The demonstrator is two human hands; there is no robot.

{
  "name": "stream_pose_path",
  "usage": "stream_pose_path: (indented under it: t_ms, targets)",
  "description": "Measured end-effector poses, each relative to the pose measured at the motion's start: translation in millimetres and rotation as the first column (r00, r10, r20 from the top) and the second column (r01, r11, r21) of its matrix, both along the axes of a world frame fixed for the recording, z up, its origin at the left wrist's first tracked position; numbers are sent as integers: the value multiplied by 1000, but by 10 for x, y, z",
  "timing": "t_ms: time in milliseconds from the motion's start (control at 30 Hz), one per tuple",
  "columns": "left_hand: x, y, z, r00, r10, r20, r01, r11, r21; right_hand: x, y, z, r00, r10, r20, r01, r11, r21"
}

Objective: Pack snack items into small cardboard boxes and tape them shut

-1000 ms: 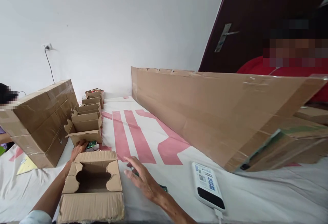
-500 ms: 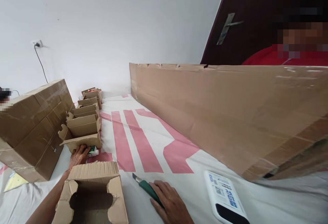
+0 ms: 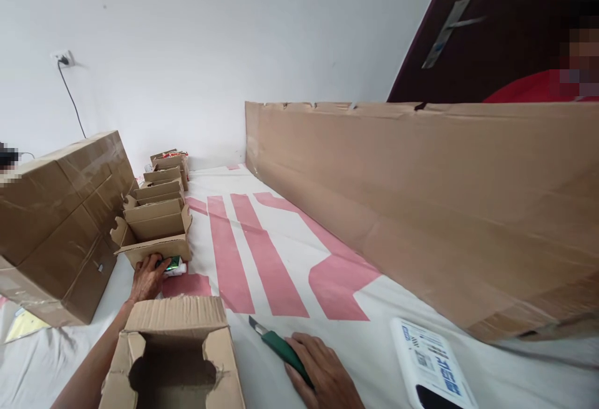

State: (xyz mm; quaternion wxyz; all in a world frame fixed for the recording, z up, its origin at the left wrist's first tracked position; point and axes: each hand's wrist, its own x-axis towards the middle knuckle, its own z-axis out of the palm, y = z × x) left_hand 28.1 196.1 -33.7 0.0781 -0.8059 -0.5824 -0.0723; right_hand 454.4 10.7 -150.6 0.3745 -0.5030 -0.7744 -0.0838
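My left hand (image 3: 148,275) reaches past an open cardboard box (image 3: 172,356) and closes its fingers on a small green-and-white packet (image 3: 173,266) lying on the sheet in front of a row of small open boxes (image 3: 154,230). My right hand (image 3: 325,378) lies low at the bottom edge, fingers curled over the handle of a green utility knife (image 3: 277,345) whose blade points away to the upper left.
A long taped cardboard box (image 3: 421,203) runs along the right. A large taped carton (image 3: 56,221) stands at the left. A white power bank (image 3: 433,371) lies at the lower right. A person in red sits behind the long box.
My right hand has drawn back from an open spread and settled on the green knife. My left hand has closed on the small packet. The view has tilted up and shifted.
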Motion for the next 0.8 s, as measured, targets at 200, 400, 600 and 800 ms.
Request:
stream_pose_path:
  t_ms: [200,400,600,800]
  targets:
    - [-14,-11,73,989,-2,149,11,998,-61,-45,-9,45,998,2,-62,-5,999,-53]
    - [-198,-214,416,937,-27,347,64,994,-93,-96,29,69,997,7,-81,-11,999,-46]
    - [-463,-977,866,838,-13,545,9,1000,10,-148,32,105,997,-23,-78,14,993,-117]
    - [-129,-2233,1061,789,-173,589,78,980,183,-149,70,37,998,-20,-56,16,997,-78]
